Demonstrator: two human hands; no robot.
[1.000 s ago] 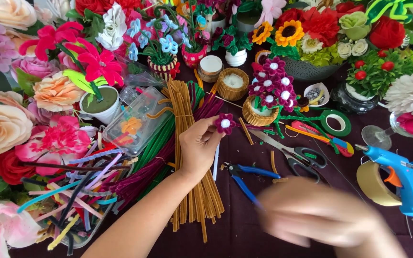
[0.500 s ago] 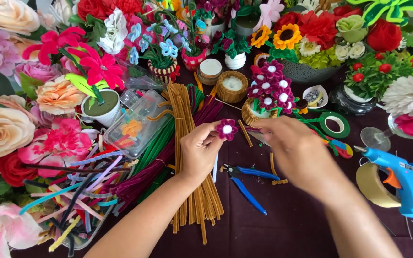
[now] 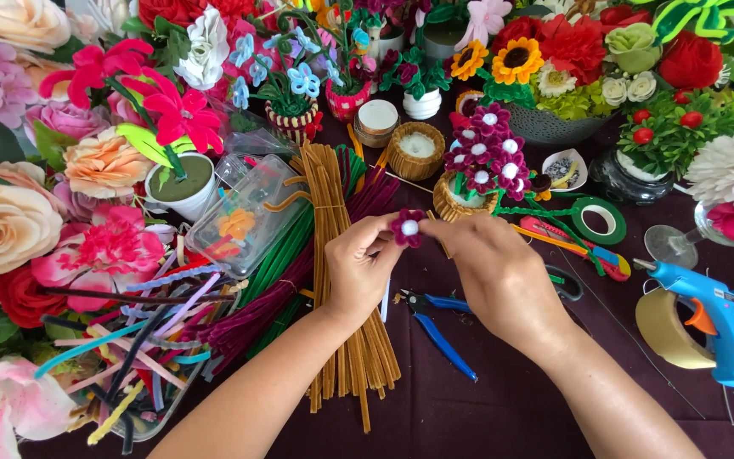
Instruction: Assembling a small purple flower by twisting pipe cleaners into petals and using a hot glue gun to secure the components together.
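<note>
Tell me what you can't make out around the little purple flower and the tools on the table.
- Head view: the purple flower's stem or back, hidden by fingers of the left hand and right hand.
- Head view: the blue-handled pliers' jaws, partly covered by the left hand.
- Head view: the tool with black loop handles, mostly hidden under the right hand.
- Head view: the glue gun's cord, cut off by the bottom edge.

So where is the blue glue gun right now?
In the head view, the blue plastic glue gun sits at the far right of the table, against a tan roll of tape, well right of the person's right hand.
</note>
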